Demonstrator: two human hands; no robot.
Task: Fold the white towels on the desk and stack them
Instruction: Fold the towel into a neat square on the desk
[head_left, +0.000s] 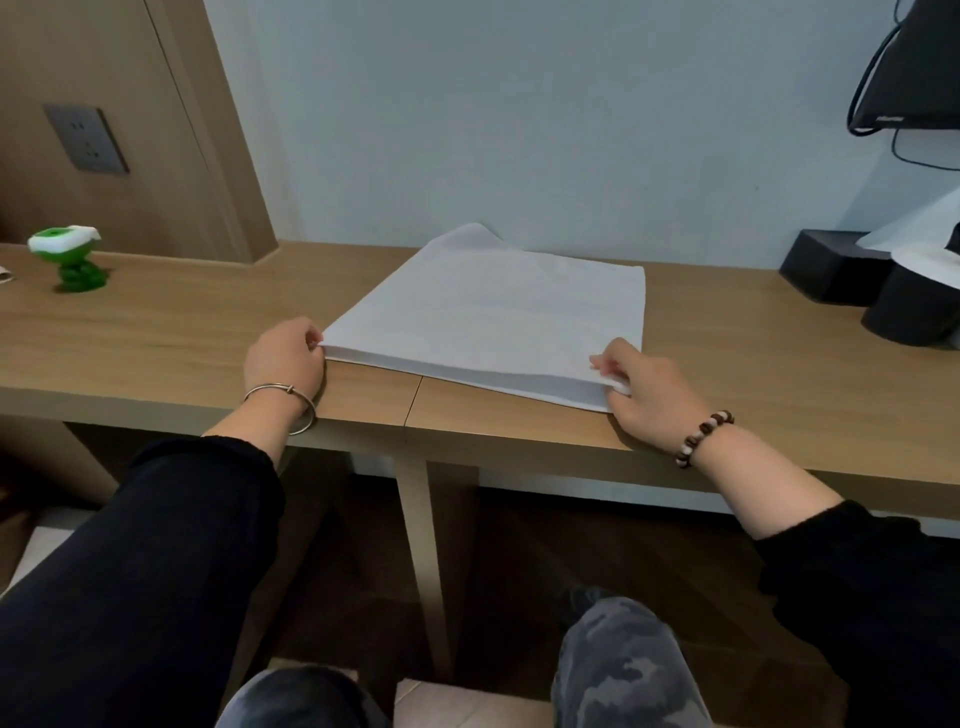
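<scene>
A white towel (493, 312) lies folded flat on the wooden desk (171, 338), its far left corner curling up against the wall. My left hand (283, 358) pinches the near left corner of the towel. At the near right corner, my right hand (647, 395) grips the towel's edge between thumb and fingers. Both near corners sit close to the desk's front edge.
A green and white toy (72, 260) stands on the desk at the far left. Black boxes (831, 270) and a black round container (909, 306) with white cloth or paper (914, 228) sit at the right. A wall socket (85, 137) is on the left panel.
</scene>
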